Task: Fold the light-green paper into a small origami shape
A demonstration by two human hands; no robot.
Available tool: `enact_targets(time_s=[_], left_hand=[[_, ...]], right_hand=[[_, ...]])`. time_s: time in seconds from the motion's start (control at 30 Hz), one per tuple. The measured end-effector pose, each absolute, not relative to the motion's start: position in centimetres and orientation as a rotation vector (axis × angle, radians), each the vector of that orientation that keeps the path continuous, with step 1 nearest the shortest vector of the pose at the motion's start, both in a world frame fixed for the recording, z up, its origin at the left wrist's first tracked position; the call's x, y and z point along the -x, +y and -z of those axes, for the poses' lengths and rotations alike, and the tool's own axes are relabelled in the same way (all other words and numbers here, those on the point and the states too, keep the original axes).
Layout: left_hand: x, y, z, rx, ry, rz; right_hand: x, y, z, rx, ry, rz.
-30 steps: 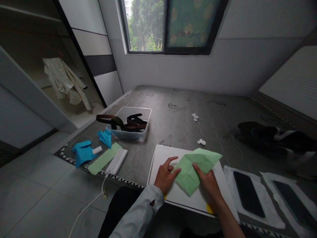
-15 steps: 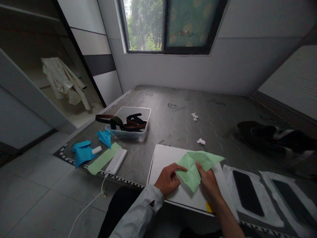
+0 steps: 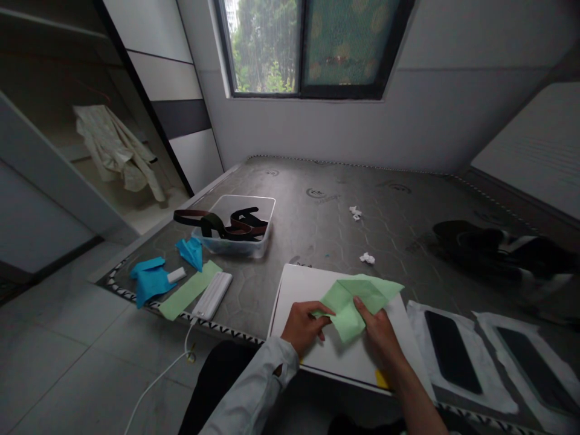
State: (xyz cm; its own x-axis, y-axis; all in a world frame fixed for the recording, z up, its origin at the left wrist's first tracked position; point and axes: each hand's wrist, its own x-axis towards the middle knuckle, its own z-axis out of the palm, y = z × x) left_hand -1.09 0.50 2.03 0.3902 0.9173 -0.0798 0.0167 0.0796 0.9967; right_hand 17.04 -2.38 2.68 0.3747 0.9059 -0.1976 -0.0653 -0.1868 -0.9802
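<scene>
A creased sheet of light green paper, partly folded, is held between my hands above a flat white box. My left hand pinches the paper's left edge between thumb and fingers. On the other side, my right hand grips it with the thumb on top and the fingers hidden underneath. The paper's far right corner sticks out as a point over the box's edge.
Left are a clear plastic bin of belts, a green paper strip, blue folded paper and a white power strip. Two phones lie right on white sheets. Crumpled white scraps lie beyond the box.
The green paper's lower point has lifted and turned inward, and its outline has shifted slightly left. My left fingers have closed more onto its left edge.
</scene>
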Motion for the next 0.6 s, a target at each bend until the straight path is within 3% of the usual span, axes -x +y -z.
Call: enact_targets(time_s=[0.33,0.6], left_hand=[[1.43,1.35,-1.66,-1.272,1.029,-0.973],[1.80,0.56,-1.66,-1.883,0.854,-1.113]], right_hand=[[-16.90,-2.84,-3.03,1.498,-0.905,-1.089],[-17.39,-2.52,-2.14,1.551,-1.007,-1.000]])
